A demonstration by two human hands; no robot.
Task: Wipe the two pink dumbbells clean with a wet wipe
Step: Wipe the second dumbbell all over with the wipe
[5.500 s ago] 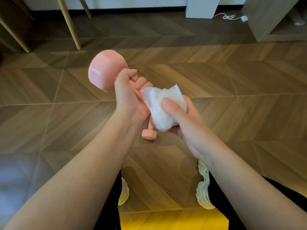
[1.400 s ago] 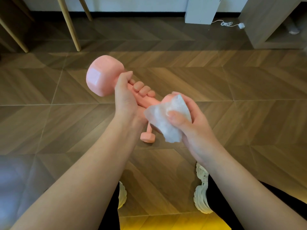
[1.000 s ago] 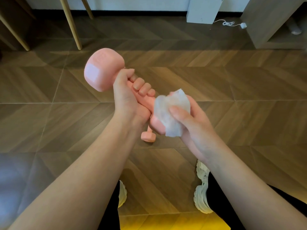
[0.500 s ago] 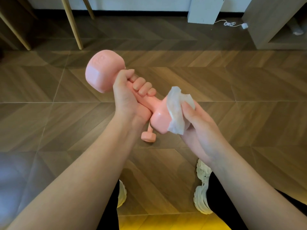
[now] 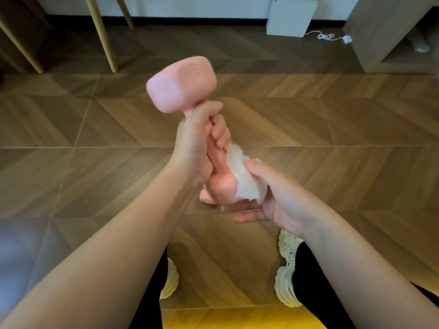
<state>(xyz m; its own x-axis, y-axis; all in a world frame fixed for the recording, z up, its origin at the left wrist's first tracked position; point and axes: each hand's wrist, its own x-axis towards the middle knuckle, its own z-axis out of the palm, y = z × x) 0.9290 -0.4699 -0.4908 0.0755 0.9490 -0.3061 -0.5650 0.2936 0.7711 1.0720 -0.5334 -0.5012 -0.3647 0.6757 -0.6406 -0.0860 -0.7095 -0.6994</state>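
I have the left hand (image 5: 194,148) in view, gripping a dumbbell (image 5: 180,84) by its handle, held up in front of the body and well above the floor (image 5: 332,129). Its fingers (image 5: 221,134) are curled round the handle and pressed close together, and the top of the hand reaches the neck just under the upper head. The dumbbell stands steeply tilted, with the upper head leaning away and to the left. That head is blurred, so I cannot read its surface.

The lower head sits just below the heel of the left hand, and the wipe (image 5: 244,181) covers its right side. The right hand (image 5: 273,198) holds the wipe there. Its thumb presses the crumpled sheet onto the head from above, while its other fingers lie nearly straight and close together beneath the head, cupping it. The wipe's top edge rises beside the handle, just beside the left fingers.

A small pink piece of the second dumbbell (image 5: 205,198) shows on the floor under the held one's lower head. The rest is hidden behind the hands, so I cannot tell how it lies.

Nearer me, two pale shoes (image 5: 286,281) stand apart on the floor. On the far side I see wooden legs (image 5: 102,34), a white box (image 5: 292,15) against the wall, a cable (image 5: 327,36) beside it and a cabinet (image 5: 384,34) at the right.
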